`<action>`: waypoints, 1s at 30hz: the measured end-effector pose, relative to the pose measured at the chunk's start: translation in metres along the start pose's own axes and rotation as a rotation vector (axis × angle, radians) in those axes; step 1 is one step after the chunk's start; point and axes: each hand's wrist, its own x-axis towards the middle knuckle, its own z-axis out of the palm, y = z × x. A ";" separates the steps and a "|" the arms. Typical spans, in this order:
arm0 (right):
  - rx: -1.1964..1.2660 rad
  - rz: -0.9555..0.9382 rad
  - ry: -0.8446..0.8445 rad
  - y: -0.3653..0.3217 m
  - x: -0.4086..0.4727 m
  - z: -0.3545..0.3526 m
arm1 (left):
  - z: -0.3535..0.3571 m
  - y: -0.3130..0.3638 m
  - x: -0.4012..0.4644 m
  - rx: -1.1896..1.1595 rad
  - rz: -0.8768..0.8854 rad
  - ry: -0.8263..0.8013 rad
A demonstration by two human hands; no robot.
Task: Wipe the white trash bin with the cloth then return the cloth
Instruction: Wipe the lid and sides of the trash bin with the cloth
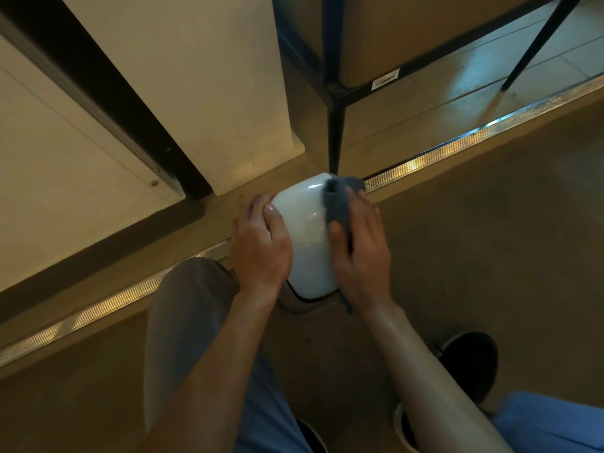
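The white trash bin [307, 237] stands on the floor in the middle of the head view, seen from above, its glossy lid facing me. My left hand [260, 243] grips the bin's left side, thumb on the lid. My right hand [359, 246] presses a grey-blue cloth [338, 199] against the lid's right side. The cloth sticks out past my fingertips toward the far corner, and a thread of it hangs below my wrist.
A metal door-track strip [457, 142] runs diagonally across the floor behind the bin. A black metal rack leg [335, 132] stands just beyond the bin, with a cardboard box [392, 37] on the rack. A white wall panel [196, 76] is at left. My knees and shoes are below.
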 end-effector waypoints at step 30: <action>-0.395 -0.084 -0.153 -0.026 0.066 0.014 | 0.001 -0.009 0.002 -0.086 0.011 0.006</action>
